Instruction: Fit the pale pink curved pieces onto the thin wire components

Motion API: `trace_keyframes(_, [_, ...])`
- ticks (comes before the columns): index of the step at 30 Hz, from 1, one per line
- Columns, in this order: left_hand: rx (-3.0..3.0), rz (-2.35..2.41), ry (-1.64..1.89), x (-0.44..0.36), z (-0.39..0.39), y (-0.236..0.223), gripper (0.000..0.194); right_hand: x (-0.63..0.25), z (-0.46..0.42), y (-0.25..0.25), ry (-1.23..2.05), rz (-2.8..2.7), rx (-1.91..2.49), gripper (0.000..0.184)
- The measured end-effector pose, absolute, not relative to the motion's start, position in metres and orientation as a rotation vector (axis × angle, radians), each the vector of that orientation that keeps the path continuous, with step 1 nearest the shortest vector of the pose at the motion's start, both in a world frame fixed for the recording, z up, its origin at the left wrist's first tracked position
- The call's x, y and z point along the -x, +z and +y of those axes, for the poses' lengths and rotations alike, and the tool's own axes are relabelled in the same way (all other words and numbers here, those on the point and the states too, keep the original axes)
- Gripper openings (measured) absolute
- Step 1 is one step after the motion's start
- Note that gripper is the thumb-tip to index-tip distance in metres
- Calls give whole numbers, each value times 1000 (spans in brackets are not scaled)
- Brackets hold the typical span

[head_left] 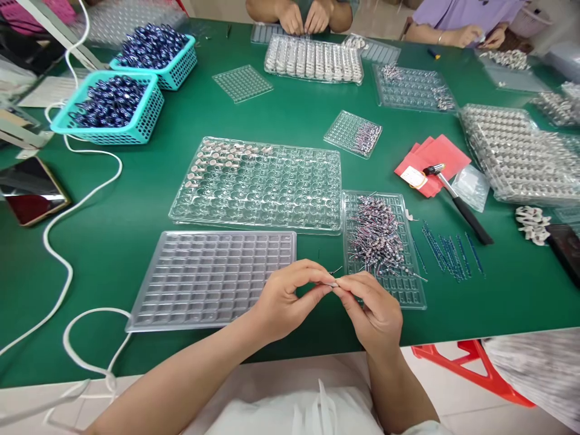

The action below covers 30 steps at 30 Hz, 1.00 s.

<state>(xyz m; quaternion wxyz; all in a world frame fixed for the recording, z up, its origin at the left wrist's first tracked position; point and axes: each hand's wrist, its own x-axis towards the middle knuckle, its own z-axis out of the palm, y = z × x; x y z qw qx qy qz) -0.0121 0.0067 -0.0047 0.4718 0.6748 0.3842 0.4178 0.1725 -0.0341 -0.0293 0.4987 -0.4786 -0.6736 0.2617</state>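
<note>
My left hand [290, 299] and my right hand [374, 311] meet fingertip to fingertip above the table's near edge. Between them they pinch a small pale part [334, 284], mostly covered by the fingers; a thin dark wire sticks out beside it. Just beyond my right hand lies a clear tray [414, 296] with a heap of small wire-leaded components [376, 235]. Left of my hands is a grey compartment tray [212, 278], its pockets bare. Farther back sits a clear blister tray [281, 187] with round whitish parts [217, 157] in its far-left pockets.
Teal baskets [149, 118] of dark blue parts stand back left, near a white cable [67, 266] and a phone [31, 190]. At right lie a hammer [462, 205], red packets [441, 154], blue-green strips [448, 257] and stacked trays [512, 151]. Co-workers' hands [303, 17] work across the table.
</note>
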Motion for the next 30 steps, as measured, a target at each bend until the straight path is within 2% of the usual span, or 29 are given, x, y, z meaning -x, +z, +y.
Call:
trace_keyframes(8, [-1635, 966, 998, 10, 6, -3, 9, -172, -33, -30, 560, -1687, 1238, 20])
trace_keyframes(14, [-1707, 1197, 736, 36, 9, 19, 17, -179, -34, -21, 542, -1743, 1343, 40])
trace_keyframes(20, [-2100, 1443, 301, 105, 9, 27, 25, -206, -29, -16, 303, -1861, 1503, 17])
trace_keyframes(25, [-2195, 1461, 413, 105, 15, 31, 30, -197, -8, -20, 227, -2311, 1331, 14])
trace_keyframes(30, [-2230, 1251, 508, 64, 21, 33, 27, -169, 9, -37, -38, -2613, 1277, 17])
